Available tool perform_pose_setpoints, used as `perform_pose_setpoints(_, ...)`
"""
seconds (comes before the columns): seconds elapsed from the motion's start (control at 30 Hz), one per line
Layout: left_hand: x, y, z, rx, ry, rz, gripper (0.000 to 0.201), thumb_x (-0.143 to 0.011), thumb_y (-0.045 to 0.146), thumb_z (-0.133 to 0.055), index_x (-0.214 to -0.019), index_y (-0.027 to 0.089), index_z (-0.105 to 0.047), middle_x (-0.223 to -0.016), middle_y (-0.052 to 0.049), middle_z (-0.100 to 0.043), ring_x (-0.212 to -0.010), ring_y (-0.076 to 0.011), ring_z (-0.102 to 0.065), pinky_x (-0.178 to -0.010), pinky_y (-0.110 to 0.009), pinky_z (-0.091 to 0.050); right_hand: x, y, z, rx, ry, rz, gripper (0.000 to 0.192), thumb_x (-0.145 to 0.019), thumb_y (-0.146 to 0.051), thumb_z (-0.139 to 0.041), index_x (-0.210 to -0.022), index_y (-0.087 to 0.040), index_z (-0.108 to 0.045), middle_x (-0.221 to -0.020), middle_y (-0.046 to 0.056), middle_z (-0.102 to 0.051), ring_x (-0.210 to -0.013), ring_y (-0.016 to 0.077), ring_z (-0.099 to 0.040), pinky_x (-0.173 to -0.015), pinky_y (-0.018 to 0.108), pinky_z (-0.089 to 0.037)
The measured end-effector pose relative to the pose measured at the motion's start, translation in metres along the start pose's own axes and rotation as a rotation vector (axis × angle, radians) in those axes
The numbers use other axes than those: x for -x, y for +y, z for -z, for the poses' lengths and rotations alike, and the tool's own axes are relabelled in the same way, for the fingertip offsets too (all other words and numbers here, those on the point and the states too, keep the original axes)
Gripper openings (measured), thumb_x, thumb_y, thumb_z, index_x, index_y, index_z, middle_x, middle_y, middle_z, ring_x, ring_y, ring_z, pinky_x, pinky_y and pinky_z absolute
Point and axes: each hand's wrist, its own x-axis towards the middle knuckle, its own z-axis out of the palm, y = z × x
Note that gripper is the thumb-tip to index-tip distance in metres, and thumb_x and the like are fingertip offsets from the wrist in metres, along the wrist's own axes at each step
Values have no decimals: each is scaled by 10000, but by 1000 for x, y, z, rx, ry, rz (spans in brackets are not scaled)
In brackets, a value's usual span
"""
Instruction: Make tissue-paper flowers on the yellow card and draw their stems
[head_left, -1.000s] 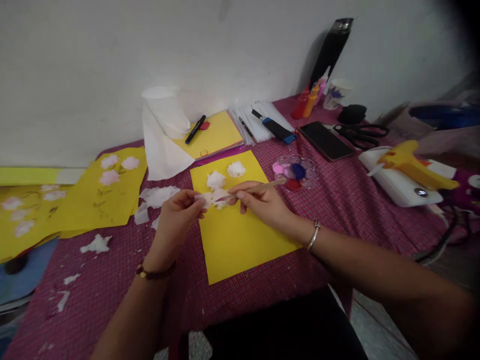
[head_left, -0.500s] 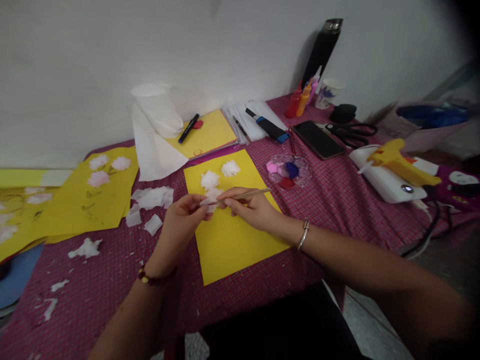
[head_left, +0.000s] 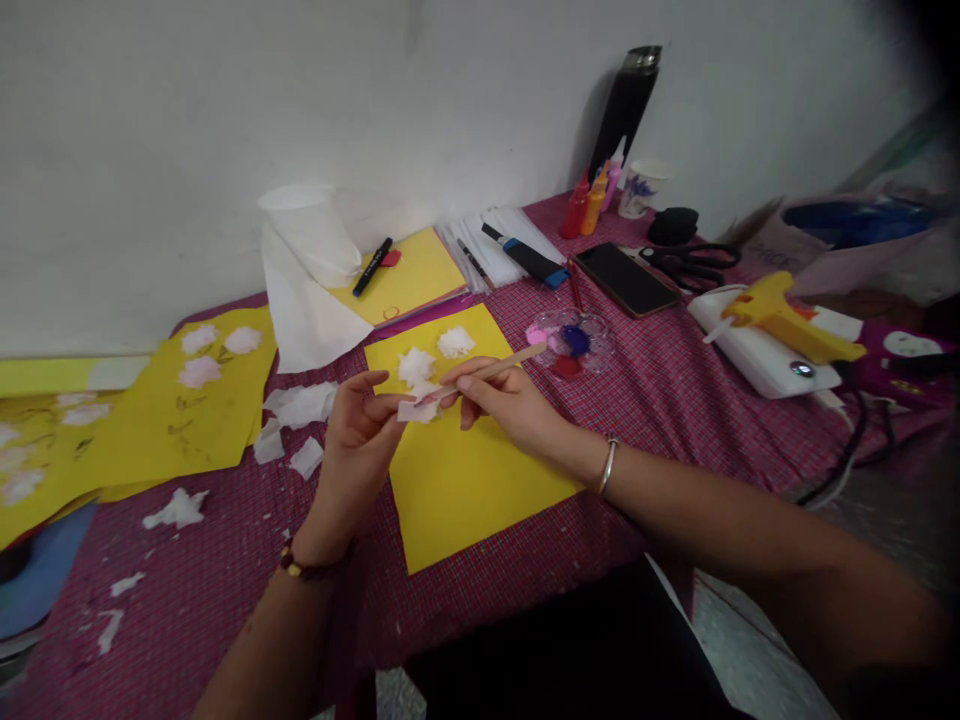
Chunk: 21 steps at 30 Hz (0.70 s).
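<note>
My left hand (head_left: 361, 432) pinches a small piece of white tissue paper (head_left: 411, 411) between thumb and forefinger, with its other fingers loosely bent. In my right hand (head_left: 517, 408) is a slim wooden stick (head_left: 517, 357), held like a pen. Its lower end meets the tissue; whether it bears bristles I cannot make out. Both hands are over a yellow sheet (head_left: 472, 490), where fluffy white tissue tufts (head_left: 415, 366) lie near the top. Torn tissue pieces (head_left: 304, 402) are left of the sheet. Right of it is a clear paint palette (head_left: 596, 350) with pink, blue and red paint.
Yellow sheets with pale pink flowers (head_left: 202, 420) lie at left. Behind are a tissue roll (head_left: 311, 240), a black marker (head_left: 373, 267) and a utility knife (head_left: 529, 258). At right are a phone (head_left: 626, 279), scissors (head_left: 694, 265), a yellow glue gun (head_left: 795, 320) and paint bottles (head_left: 576, 207).
My left fingers have spread a little around the tissue, which shows more plainly. The stick's upper end now tilts higher. The whole view has shifted slightly.
</note>
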Motion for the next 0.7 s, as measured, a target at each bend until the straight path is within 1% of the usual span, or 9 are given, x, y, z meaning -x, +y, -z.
perform_pose_setpoints(0.13,-3,-9,-2,144,57,62,349,-704,205,-765,-951,225,-519,-699,56,-667,-676,-102,-664,-704,-232,-517,2,-2,-2,-78,-24,-35,153,-854,-309,-600,-912,-184,-667,-747,-4,-709,-475,54,-572,-484,190,-487)
perform_pose_setpoints(0.27,-5,-15,-5,246,55,155,205,-682,247,-778,-767,192,-600,-704,27,-683,-669,-95,-647,-662,-222,-517,5,-4,-5,-97,-30,-44,108,-852,-257,-607,-910,-187,-666,-765,-11,-708,-490,51,-577,-504,193,-505)
perform_pose_setpoints(0.33,-3,-15,-6,207,68,139,123,-695,239,-768,-748,189,-669,-717,11,-697,-671,-95,-638,-654,-219,-512,6,-3,-6,-110,-24,-57,72,-842,-238,-624,-881,-189,-660,-748,-21,-701,-494,49,-578,-511,190,-511)
perform_pose_setpoints(0.4,0,-14,-7,80,89,58,73,-726,229,-748,-791,204,-726,-732,3,-708,-667,-99,-631,-658,-229,-509,5,-1,-6,-151,-28,-77,70,-824,-251,-657,-860,-192,-650,-741,-25,-704,-494,51,-584,-512,190,-517)
perform_pose_setpoints(0.5,7,-11,-6,-256,93,-150,104,-766,219,-721,-863,230,-757,-757,-3,-714,-681,-124,-636,-665,-260,-510,3,4,-6,-205,-42,-135,156,-803,-330,-692,-851,-186,-656,-733,-16,-719,-471,55,-583,-483,187,-505)
perform_pose_setpoints(0.6,14,-10,-7,-551,70,-391,139,-764,184,-709,-867,261,-762,-796,-7,-725,-721,-151,-654,-689,-293,-524,2,5,-5,-161,-26,-168,267,-818,-431,-667,-785,-167,-678,-581,-28,-667,-394,46,-516,-397,166,-424)
perform_pose_setpoints(0.63,15,-9,-8,-599,70,-447,153,-754,170,-713,-858,271,-763,-810,-7,-730,-729,-155,-658,-698,-298,-529,2,4,-5,-135,-20,-172,299,-827,-451,-653,-755,-162,-684,-520,-37,-627,-375,44,-490,-372,162,-390)
perform_pose_setpoints(0.67,16,-9,-8,-615,75,-472,161,-743,160,-717,-848,274,-763,-814,-6,-731,-727,-155,-658,-696,-299,-533,3,2,-5,-118,-20,-178,319,-835,-459,-643,-737,-160,-688,-479,-45,-592,-365,43,-470,-359,160,-369)
perform_pose_setpoints(0.7,17,-7,-9,-596,88,-461,159,-737,157,-720,-838,272,-762,-797,-5,-726,-708,-152,-653,-677,-294,-533,3,0,-4,-118,-28,-184,311,-836,-453,-645,-745,-160,-696,-466,-51,-574,-367,42,-460,-359,158,-367)
